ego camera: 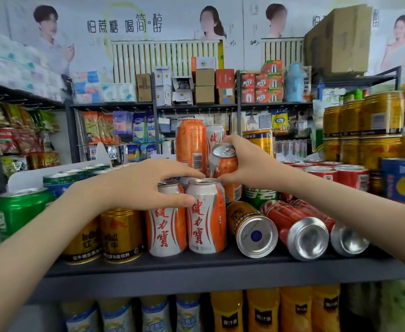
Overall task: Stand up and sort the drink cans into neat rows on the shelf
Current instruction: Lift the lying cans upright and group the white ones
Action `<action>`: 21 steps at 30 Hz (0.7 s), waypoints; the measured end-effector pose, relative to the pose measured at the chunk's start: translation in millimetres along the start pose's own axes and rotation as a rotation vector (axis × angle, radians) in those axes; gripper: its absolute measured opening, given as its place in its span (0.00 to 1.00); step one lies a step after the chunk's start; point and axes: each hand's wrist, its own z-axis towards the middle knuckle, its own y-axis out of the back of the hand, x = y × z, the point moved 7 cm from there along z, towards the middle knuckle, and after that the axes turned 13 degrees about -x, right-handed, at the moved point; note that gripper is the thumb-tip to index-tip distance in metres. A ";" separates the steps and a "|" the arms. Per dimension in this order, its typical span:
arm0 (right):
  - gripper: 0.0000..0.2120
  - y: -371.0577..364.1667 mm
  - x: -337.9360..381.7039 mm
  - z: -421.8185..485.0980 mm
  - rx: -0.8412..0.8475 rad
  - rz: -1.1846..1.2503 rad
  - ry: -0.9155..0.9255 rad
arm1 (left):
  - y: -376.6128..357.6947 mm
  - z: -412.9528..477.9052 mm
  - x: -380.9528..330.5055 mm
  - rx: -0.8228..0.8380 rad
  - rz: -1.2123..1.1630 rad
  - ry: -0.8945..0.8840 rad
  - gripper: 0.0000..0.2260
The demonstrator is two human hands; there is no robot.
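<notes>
Two orange-and-white cans stand upright at the front of the dark shelf (196, 264). My left hand (139, 185) reaches over them, thumb on the side of the right one (206, 219), fingers over the tops; the left can (166, 224) is partly hidden under the hand. Just behind, my right hand (247, 161) grips a third orange-and-white can (224, 161), tilted and lifted above the row. Lying on their sides to the right are a gold can (251, 228) and red cans (299, 231).
Gold cans (120, 236) and green cans (21, 209) stand at the left. A tall orange can (190, 142) stands behind. Stacked gold tins (364, 130), red cans (340, 174) and a blue can (401, 180) fill the right. Bottles sit on the shelf below.
</notes>
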 end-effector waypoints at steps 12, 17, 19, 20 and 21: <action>0.31 -25.1 -11.1 -2.4 0.146 0.108 -0.222 | -7.6 4.7 6.1 0.020 -0.078 -0.047 0.23; 0.29 -33.8 -14.5 -8.9 0.203 0.141 -0.286 | -7.7 5.2 4.5 0.026 -0.067 -0.063 0.20; 0.28 -35.8 -16.3 -12.0 0.222 0.148 -0.303 | -9.0 5.9 6.4 0.024 -0.064 -0.064 0.20; 0.27 -36.7 -17.0 -13.5 0.234 0.149 -0.308 | -9.5 5.7 7.9 0.020 -0.061 -0.065 0.21; 0.25 -38.0 -17.8 -14.9 0.248 0.149 -0.312 | -9.6 5.8 8.9 0.012 -0.056 -0.076 0.21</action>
